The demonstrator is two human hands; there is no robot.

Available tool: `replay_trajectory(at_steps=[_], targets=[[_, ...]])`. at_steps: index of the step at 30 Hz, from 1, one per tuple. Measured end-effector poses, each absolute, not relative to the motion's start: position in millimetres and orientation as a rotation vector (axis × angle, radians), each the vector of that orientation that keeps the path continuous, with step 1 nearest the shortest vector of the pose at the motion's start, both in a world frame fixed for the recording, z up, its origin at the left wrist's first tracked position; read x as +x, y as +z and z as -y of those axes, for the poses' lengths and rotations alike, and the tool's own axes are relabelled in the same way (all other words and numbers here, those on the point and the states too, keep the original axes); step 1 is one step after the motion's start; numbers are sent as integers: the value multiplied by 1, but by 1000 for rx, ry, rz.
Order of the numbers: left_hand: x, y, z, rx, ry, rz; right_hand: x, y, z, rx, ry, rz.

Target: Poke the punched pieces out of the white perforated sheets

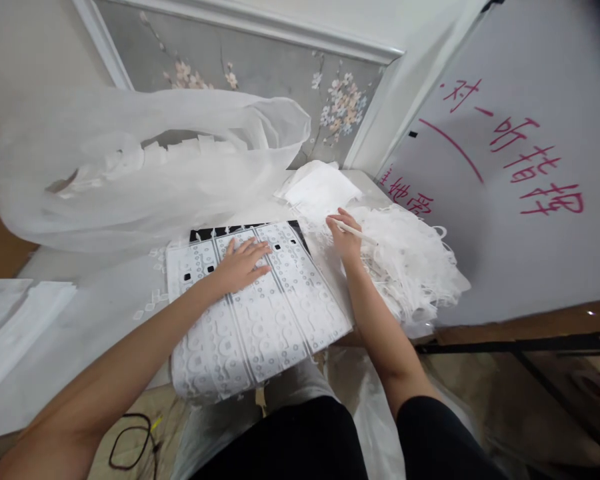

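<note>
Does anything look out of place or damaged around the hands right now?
I see no plain spill or damage. Untidy, though: the patterned sheet droops over the near edge of the table instead of lying flat, and the white strips by the right hand lie in a tangled heap, unlike the flat white pieces at far left.

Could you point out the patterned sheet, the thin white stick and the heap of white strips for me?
Patterned sheet [263, 310]: head view, middle of its upward face.
Thin white stick [363, 236]: head view, on its shaft beyond the fingers.
Heap of white strips [405, 263]: head view, around its middle.
</note>
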State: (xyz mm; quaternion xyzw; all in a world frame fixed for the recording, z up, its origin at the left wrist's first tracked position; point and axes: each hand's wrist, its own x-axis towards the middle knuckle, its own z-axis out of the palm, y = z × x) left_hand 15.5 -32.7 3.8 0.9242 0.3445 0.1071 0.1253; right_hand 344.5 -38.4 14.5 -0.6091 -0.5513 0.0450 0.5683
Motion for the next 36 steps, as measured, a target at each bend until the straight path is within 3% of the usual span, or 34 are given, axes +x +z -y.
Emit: replay_trajectory(at_steps=[12, 20, 36], targets=[[17, 0, -11, 2604, 232, -1200, 299, 19, 54, -1385, 185, 1477], [17, 3, -33, 2622, 174, -1214, 291, 15, 55, -1098, 874, 1904], [14, 1, -24, 2689, 191, -1278, 287, 4, 50, -1090, 812, 1973]])
